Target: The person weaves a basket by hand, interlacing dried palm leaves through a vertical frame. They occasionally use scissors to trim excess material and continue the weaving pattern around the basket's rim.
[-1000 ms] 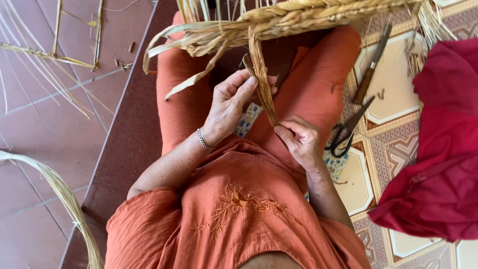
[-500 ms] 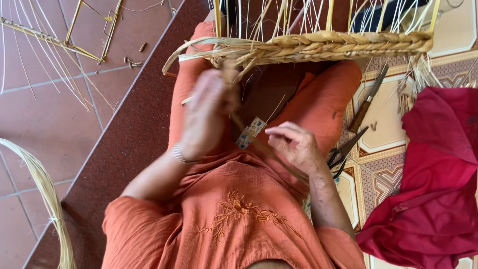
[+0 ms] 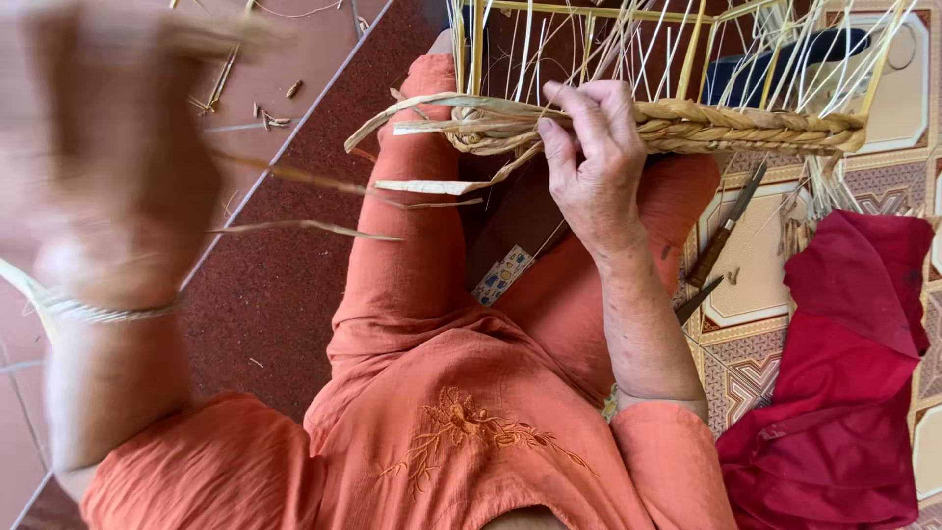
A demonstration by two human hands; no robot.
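One view only, from the camera worn on my head. It looks steeply down over my chest and lap, close enough that my orange tunic (image 3: 461, 442) fills the lower middle of the frame. My right hand (image 3: 589, 157) sits high and centre, gripping the braided rim (image 3: 726, 126). Beyond that grip, at the top edge, stand the upright straw stakes (image 3: 628, 49). Left of the grip, my left hand (image 3: 118, 177) is raised very near the lens and blurred. Right of the grip lie tiled floor (image 3: 760, 270) and a red cloth (image 3: 844, 383). No second view is supplied.

Home floor workplace: patterned tiles (image 3: 756, 265), scattered straw strips (image 3: 231, 108), half-woven basket (image 3: 687, 123).
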